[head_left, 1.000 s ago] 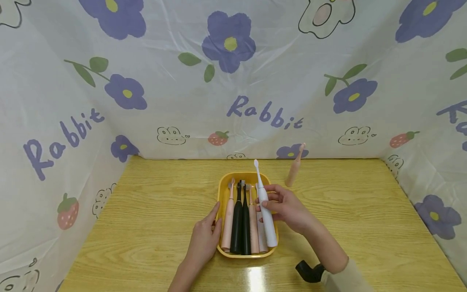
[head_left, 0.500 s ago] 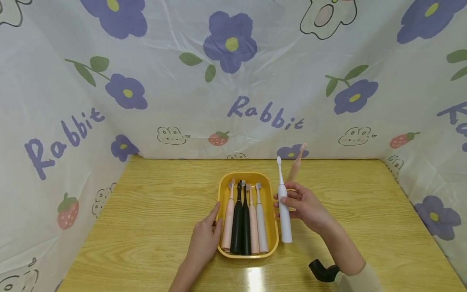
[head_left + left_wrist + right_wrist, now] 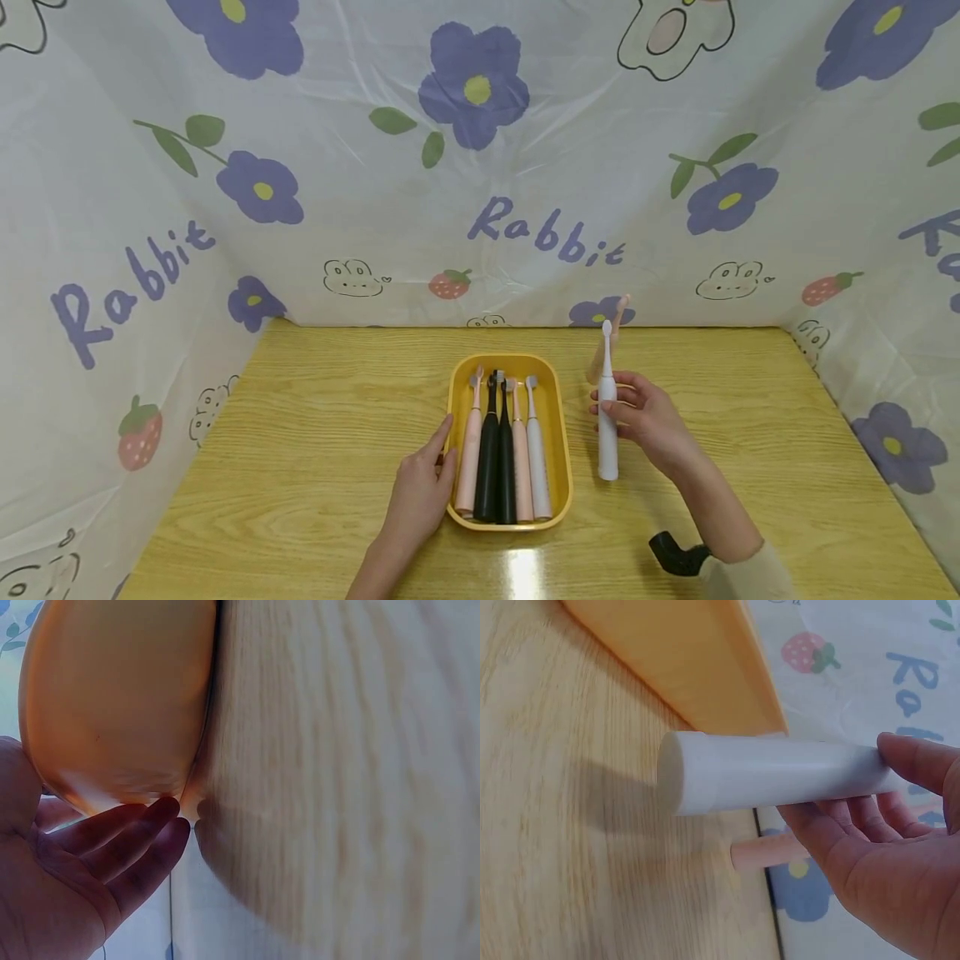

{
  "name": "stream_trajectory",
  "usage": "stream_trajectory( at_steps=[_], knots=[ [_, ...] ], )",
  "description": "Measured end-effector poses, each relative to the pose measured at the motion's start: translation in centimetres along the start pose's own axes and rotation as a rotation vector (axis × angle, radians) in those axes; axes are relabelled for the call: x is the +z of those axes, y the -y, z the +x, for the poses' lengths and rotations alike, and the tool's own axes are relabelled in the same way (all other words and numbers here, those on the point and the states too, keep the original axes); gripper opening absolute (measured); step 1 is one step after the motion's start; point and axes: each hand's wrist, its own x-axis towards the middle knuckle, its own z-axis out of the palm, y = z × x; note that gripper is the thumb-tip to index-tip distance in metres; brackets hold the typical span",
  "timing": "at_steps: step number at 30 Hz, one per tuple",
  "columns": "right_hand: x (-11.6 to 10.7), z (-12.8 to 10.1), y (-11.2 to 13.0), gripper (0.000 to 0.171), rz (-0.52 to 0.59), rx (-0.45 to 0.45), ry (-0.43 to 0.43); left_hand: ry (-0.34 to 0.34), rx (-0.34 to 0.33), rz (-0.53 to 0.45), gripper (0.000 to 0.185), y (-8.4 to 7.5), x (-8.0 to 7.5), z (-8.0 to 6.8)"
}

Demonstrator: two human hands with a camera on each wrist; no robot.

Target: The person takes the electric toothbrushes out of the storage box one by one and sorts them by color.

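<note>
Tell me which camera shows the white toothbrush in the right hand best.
The head view: the whole white toothbrush shows upright in the right hand. The right wrist view shows only its handle end; the left wrist view shows none of it.

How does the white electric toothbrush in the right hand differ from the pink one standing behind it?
The white electric toothbrush is gripped by the right hand, its base above the wooden table; the pink electric toothbrush stands free, untouched. White is nearer the yellow tray; pink is farther back. Both are upright, outside the tray.
</note>
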Motion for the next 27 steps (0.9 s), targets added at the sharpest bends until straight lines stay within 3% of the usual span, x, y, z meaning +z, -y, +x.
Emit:
stream_trajectory(
  at_steps=[27],
  knots=[
    [-4.3,0.7,-0.5,0.054,-0.151,-0.046,-0.127,0.010,-0.020,-0.008,0.049,0.1,0.0,0.1]
  ],
)
